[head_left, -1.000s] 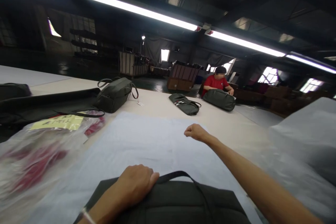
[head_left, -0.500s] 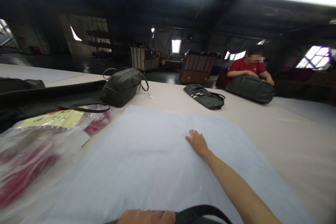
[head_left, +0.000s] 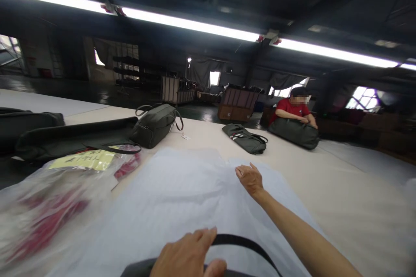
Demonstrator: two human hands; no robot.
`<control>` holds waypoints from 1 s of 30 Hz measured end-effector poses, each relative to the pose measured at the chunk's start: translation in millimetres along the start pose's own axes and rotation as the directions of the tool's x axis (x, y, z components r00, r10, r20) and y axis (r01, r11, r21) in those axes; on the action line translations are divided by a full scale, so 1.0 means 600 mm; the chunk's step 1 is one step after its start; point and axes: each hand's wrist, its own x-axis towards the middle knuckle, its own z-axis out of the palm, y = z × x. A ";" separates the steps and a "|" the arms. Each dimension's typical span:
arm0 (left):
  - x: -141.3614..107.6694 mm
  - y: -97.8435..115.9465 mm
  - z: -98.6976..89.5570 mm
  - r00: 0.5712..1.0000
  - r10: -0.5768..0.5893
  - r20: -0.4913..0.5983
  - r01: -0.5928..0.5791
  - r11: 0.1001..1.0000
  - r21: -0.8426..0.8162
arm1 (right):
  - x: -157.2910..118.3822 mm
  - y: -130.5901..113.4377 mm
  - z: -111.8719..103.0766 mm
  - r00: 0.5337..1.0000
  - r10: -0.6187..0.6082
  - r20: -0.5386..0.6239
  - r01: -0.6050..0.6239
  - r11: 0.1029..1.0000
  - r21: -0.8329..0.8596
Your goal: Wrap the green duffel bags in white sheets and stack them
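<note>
Thin pale blue sheets point(head_left: 182, 194) lie spread over the table, creased near my right hand point(head_left: 251, 179). That hand is at the far part of the sheets, its fingers curled together at their edge; what they pinch is too small to make out. At the bottom of the view my left hand point(head_left: 188, 255) rests over a dark bag point(head_left: 138, 268), its thumb apart from the fingers, beside the bag's black strap point(head_left: 247, 242). Whether it grips the bag is hidden.
Dark green bags point(head_left: 154, 125) stand at the left, and another point(head_left: 245, 138) lies flat beyond the sheets. Clear plastic packs with red contents point(head_left: 48, 225) lie at left. Across the table a person in red point(head_left: 287, 108) handles a bag point(head_left: 294, 133).
The view has tilted up. My right hand has gone from spread fingers to curled ones, and creases have formed in the sheets beside it. My left hand and the dark bag show more.
</note>
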 end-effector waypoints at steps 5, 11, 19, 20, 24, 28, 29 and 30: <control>0.005 -0.008 -0.064 0.959 0.040 -0.279 -0.096 0.977 -0.191 | -0.070 -0.043 -0.133 0.971 -0.196 -0.136 0.211 0.972 0.106; 0.105 -0.039 -0.150 0.826 0.184 -0.533 0.053 0.916 0.398 | -0.207 -0.080 -0.248 0.845 -0.472 -0.252 0.526 0.818 0.232; 0.109 -0.024 -0.177 0.872 0.351 -0.340 -0.101 0.810 0.578 | -0.251 -0.067 -0.366 0.874 -0.431 -0.226 0.483 0.827 0.288; 0.092 -0.010 -0.189 0.863 0.393 -0.319 -0.126 0.778 0.616 | -0.232 -0.068 -0.385 0.875 -0.417 -0.247 0.475 0.838 0.268; 0.009 0.063 -0.244 0.827 0.516 -0.223 -0.185 0.624 0.759 | -0.130 -0.103 -0.460 0.851 -0.507 -0.138 0.525 0.825 0.208; -0.073 0.128 -0.280 0.793 0.567 -0.222 -0.175 0.562 0.808 | -0.068 -0.152 -0.536 0.761 -0.604 0.236 0.538 0.791 0.291; -0.092 0.138 -0.286 0.790 0.568 -0.229 -0.168 0.561 0.811 | -0.066 -0.159 -0.557 0.745 -0.593 0.305 0.519 0.803 0.293; -0.110 0.146 -0.291 0.788 0.569 -0.236 -0.163 0.562 0.811 | -0.070 -0.164 -0.579 0.746 -0.572 0.340 0.501 0.819 0.278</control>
